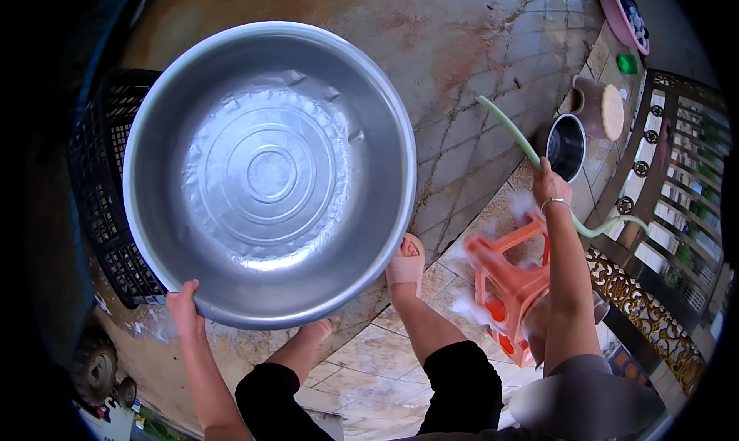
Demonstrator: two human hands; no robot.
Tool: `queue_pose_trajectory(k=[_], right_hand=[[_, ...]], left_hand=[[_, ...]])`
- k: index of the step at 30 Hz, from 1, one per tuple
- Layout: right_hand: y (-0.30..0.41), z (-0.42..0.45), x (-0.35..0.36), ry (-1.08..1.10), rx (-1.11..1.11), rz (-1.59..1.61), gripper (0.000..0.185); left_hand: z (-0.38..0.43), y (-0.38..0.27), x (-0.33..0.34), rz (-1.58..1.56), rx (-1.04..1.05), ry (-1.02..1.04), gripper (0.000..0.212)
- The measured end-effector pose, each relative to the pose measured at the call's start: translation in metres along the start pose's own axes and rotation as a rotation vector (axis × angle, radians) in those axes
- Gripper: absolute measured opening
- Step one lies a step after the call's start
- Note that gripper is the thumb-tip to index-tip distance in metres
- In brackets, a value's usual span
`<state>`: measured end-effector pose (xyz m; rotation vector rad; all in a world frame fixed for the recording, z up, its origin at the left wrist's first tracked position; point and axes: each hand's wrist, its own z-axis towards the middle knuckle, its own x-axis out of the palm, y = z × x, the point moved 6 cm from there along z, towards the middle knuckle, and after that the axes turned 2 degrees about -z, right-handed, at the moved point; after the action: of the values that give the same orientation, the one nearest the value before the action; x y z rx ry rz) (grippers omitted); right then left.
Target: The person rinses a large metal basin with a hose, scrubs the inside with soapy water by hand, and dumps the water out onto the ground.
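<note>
A large round metal basin (271, 175) fills the left and middle of the view, its inside facing me. My left hand (186, 309) grips its lower left rim, the thumb over the edge. Off to the right, my right hand (551, 184) is closed around a pale green hose (511, 123) whose end points up and left. No water shows at the hose's end. The rest of the hose trails behind my right forearm towards the railing. Just beyond my right hand is a small metal bowl (567, 146), dark inside.
A black plastic crate (109, 210) is behind the basin's left side. An orange plastic stool (511, 273) with foam around it lies beside my right forearm. Farther right are a brown stool-like object (594, 107), a pink tub (620, 19) of clothes and a metal railing (646, 267). The paving is wet.
</note>
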<state>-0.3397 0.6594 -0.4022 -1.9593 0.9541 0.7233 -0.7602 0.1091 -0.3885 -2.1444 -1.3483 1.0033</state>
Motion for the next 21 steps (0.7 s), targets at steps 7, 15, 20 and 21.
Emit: queue_pose_trajectory(k=[7, 15, 20, 21], right_hand=[[0.001, -0.010, 0.004, 0.051, 0.079, 0.040, 0.025], [-0.013, 0.004, -0.013, 0.025, 0.268, 0.112, 0.028], [-0.017, 0.008, -0.008, 0.023, 0.299, 0.118, 0.029], [-0.018, 0.006, -0.005, 0.027, 0.307, 0.115, 0.029]], left_hand=[[-0.002, 0.014, 0.012, -0.044, -0.077, -0.013, 0.028], [-0.005, 0.063, 0.018, -0.070, -0.147, -0.021, 0.035], [0.000, 0.074, 0.018, -0.067, -0.188, -0.029, 0.031], [0.003, 0.076, 0.017, -0.067, -0.193, -0.016, 0.031]])
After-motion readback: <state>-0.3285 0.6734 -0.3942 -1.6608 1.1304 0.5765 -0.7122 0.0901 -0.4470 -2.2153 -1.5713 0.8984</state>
